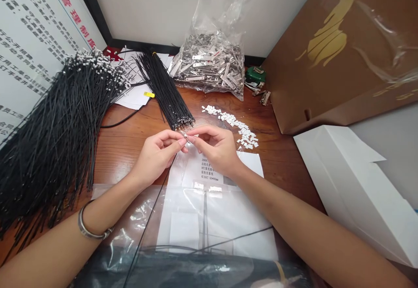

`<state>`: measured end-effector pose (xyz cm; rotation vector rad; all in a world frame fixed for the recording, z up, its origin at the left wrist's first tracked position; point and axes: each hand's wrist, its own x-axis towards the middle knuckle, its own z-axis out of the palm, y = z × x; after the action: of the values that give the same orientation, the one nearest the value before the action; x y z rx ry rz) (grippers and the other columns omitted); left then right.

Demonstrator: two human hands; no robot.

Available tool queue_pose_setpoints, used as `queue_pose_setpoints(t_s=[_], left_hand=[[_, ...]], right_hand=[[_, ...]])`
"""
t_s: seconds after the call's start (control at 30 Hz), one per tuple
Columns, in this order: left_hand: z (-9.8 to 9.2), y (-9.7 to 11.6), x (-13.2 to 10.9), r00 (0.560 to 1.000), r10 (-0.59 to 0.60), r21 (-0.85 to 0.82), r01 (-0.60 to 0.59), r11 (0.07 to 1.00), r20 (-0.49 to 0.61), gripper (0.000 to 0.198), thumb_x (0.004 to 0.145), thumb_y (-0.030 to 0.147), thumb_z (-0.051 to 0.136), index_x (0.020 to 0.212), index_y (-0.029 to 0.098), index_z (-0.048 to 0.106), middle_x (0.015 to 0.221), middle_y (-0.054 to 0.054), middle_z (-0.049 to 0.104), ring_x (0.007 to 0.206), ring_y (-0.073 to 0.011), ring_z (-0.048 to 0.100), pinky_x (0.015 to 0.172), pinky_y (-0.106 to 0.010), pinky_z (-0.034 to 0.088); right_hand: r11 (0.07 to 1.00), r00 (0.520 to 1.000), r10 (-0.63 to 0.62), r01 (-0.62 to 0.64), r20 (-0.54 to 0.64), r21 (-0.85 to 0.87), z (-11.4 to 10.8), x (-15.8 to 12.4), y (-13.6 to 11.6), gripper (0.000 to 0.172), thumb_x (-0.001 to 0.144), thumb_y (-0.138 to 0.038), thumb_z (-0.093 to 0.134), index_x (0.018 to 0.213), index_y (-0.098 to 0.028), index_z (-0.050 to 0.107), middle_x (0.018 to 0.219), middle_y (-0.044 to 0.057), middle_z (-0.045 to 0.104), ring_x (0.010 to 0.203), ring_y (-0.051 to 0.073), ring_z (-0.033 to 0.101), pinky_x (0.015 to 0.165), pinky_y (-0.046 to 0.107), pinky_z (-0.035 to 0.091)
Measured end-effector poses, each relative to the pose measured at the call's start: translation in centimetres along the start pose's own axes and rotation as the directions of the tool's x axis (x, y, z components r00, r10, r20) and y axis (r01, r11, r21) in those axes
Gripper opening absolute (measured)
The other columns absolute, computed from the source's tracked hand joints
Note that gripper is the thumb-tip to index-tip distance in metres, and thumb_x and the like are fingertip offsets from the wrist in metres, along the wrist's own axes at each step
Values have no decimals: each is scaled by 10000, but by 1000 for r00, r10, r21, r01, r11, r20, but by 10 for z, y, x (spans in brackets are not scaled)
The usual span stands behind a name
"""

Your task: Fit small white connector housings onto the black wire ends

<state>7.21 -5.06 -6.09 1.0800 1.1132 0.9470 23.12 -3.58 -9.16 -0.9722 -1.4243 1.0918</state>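
Observation:
My left hand (160,150) and my right hand (215,146) meet over the middle of the wooden table (281,157), fingertips pinched together. Between them sits a tiny metal piece (186,137) at the end of a thin black wire (146,222) that runs down toward me. A tight bundle of black wires (165,89) lies just beyond my fingers. Small white connector pieces (235,124) are scattered to the right of my right hand. A silver bracelet circles my left wrist.
A large fanned heap of black wires with white tips (58,135) fills the left. A clear bag of metal clips (212,63) stands at the back. A brown cardboard box (339,52) and white box (355,188) are on the right. A plastic bag with papers (209,218) lies near me.

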Motion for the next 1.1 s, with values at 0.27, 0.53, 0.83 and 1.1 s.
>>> queue_pose_setpoints(t_s=[0.27,0.53,0.83,1.1], left_hand=[[1,-2,0,999,11,-6,-11,1000,-44,130,737,265,712,763,158,643,669,6,651,410,-39,345,379,-197,238],[2,-1,-1,996,38,49,-34,998,-76,118,721,263,727,747,171,656,691,-10,671,506,-82,486,448,-208,340],[1,-2,-1,996,46,50,-43,998,-72,98,737,252,708,753,173,652,703,-9,677,531,-88,513,472,-209,365],[2,0,-2,996,39,56,-35,998,-79,89,739,238,702,744,175,639,693,-6,675,532,-89,516,477,-209,370]], right_hand=[[1000,1000,-14,14,-2,2,0,0,1,61,755,-261,707,770,-203,721,776,19,721,563,100,548,495,261,407],[999,1000,-21,20,-8,-48,0,0,-1,52,754,-254,703,754,-205,720,757,19,715,599,115,556,518,269,408],[993,999,-31,36,43,-115,-1,0,-1,94,802,-268,669,842,-212,734,809,30,695,636,118,552,531,262,409],[999,1000,27,-27,-16,-28,1,0,-1,119,787,-303,672,830,-200,714,692,1,677,504,87,490,464,247,382]])
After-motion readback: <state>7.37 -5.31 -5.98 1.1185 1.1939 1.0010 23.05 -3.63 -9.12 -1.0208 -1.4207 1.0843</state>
